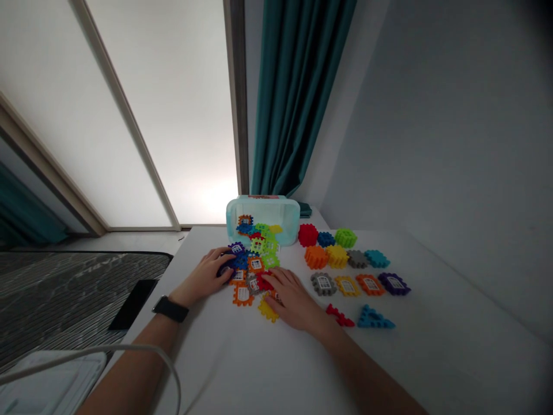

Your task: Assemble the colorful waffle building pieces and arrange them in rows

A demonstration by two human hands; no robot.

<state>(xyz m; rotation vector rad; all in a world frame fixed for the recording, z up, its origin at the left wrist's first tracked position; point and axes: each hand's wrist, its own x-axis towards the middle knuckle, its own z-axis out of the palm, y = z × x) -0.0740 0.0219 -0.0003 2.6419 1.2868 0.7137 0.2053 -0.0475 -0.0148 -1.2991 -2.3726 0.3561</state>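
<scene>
Head view: your left hand (202, 278) is cupped at the pile's left edge, fingers (224, 259) curled together, touching a purple block (237, 249); can't tell if they're clamped on it. Your right hand (291, 297) lies flat, fingers (274, 278) slightly apart, over red and yellow blocks. The loose pile of waffle-edged plastic blocks (254, 266) sits in front of the clear plastic box (263, 216), long axis running from box toward you. Done: sorted rows of blocks (345, 259) right of the box. Left: this pile, plus blocks in the box.
</scene>
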